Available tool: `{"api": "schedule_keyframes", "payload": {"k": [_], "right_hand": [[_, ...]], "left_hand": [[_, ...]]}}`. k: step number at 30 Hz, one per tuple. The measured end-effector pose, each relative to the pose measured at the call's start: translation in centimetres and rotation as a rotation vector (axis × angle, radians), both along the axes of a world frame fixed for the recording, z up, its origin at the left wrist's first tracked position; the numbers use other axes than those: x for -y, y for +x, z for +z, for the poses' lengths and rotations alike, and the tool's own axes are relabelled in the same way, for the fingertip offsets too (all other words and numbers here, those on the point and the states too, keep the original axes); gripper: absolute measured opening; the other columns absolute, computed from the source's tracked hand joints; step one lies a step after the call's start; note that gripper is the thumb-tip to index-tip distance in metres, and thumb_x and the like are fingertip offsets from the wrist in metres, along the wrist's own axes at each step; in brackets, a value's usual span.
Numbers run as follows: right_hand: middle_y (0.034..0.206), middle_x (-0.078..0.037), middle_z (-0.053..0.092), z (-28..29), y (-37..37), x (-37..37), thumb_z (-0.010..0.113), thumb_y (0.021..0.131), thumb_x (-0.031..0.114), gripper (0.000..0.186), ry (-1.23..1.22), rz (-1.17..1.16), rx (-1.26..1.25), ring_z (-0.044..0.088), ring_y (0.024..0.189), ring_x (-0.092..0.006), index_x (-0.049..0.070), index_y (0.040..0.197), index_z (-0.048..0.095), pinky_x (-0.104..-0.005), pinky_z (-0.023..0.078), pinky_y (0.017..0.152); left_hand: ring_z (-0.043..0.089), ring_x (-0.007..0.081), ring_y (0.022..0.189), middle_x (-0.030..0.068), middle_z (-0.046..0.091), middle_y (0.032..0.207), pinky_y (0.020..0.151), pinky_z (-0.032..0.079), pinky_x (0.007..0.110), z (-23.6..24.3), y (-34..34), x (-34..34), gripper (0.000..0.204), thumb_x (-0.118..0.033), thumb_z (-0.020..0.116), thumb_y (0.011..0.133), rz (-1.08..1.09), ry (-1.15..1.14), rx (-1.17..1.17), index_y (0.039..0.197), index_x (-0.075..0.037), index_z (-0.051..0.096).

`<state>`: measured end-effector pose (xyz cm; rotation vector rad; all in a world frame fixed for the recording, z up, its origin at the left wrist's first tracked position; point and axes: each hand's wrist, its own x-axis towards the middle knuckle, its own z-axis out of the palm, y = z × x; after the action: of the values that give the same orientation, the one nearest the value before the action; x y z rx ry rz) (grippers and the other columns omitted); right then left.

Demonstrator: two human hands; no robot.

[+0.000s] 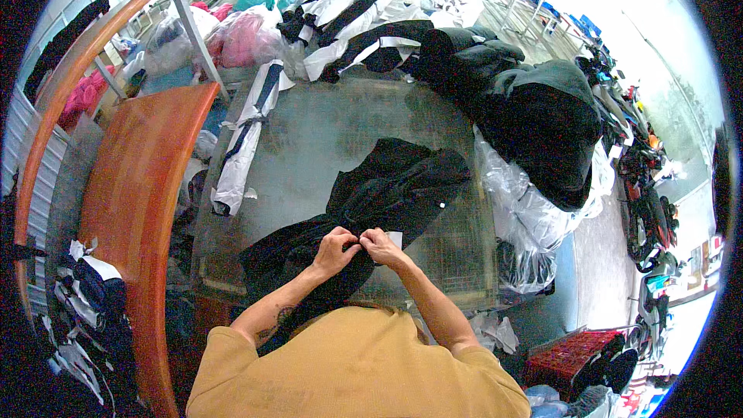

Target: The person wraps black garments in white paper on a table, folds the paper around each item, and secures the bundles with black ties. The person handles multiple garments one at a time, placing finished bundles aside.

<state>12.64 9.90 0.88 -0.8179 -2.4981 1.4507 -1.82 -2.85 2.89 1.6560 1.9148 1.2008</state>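
Observation:
A black garment (pixel 391 186) lies rumpled across the grey work table (pixel 309 139), one end spread toward the left and the other toward the far right. My left hand (pixel 336 252) and my right hand (pixel 381 247) meet over its near part, fingertips pinched close together on the dark cloth. The exact spot between the fingers is too small to make out. Beside my right hand a small white tag or slip of paper (pixel 395 238) shows against the fabric. A tiny white bit (pixel 442 204) sits on the garment further right.
Rolled white-and-navy fabric (pixel 249 139) lies along the table's left side. Dark garments (pixel 542 120) are heaped at the far right over clear plastic (pixel 515 193). An orange-brown board (pixel 139 178) stands left. Bagged clothes (pixel 248 35) fill the back; a red crate (pixel 565 356) sits lower right.

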Motion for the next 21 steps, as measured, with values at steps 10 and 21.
{"api": "schedule_keyframes", "payload": {"k": [10,21], "right_hand": [[0.103,-0.018,0.064,0.2,0.6,-0.1,0.061,0.099,0.026,0.028,-0.023,-0.041,0.047,0.064,0.099,-0.0297,0.0,0.107,0.07,-0.0413,0.051,0.085],[0.094,-0.014,0.064,3.1,1.9,1.3,0.064,0.095,0.028,0.02,0.504,-0.004,0.216,0.068,0.089,-0.0346,0.009,0.09,0.069,-0.0471,0.055,0.077]], "left_hand": [[0.069,0.0318,0.086,0.0156,0.069,0.09,0.076,0.055,0.041,-0.9,-1.1,-1.2,0.017,-0.018,0.076,0.083,-0.069,-0.044,-0.015,0.085,-0.002,0.075],[0.063,0.0325,0.088,0.0125,0.063,0.089,0.08,0.055,0.044,2.0,-2.8,-2.7,0.019,-0.022,0.066,0.077,-0.344,-0.117,-0.6,0.083,-0.005,0.064]]}}
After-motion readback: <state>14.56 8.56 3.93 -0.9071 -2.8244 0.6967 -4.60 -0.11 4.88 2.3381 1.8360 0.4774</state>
